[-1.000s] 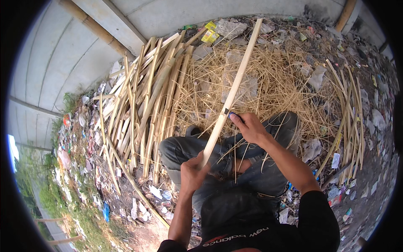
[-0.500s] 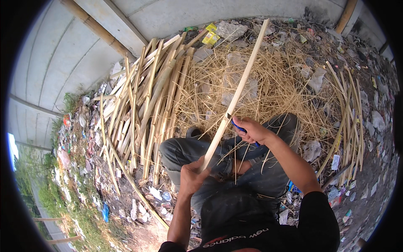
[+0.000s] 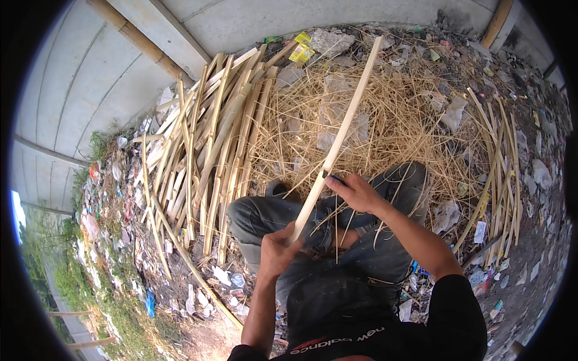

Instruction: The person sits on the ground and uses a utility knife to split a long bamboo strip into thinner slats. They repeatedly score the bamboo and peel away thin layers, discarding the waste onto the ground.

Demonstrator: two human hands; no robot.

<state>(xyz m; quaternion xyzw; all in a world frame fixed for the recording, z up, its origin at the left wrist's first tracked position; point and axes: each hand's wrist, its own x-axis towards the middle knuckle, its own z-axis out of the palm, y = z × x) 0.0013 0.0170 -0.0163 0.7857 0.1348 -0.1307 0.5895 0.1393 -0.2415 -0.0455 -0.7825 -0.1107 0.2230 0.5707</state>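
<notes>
Gripping bamboo strip [image 3: 337,141] — left hand [image 3: 278,249] fisted at base, right hand [image 3: 356,191] pinching blade; split-bamboo pile [image 3: 205,150] left, shavings [image 3: 391,114] ahead.

Outdoor bamboo-splitting spot — split strips [image 3: 205,144], shavings [image 3: 391,114], litter by a concrete wall [image 3: 253,18].

right hand [image 3: 356,192]: tool mostly hidden, kind unclear | bamboo strip [image 3: 337,141]: lower end hidden in left hand [image 3: 278,249]

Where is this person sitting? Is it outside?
Likely outdoors, a rough work spot by a concrete wall: split bamboo strips piled on the ground, straw-like shavings, litter and grass about.
</notes>
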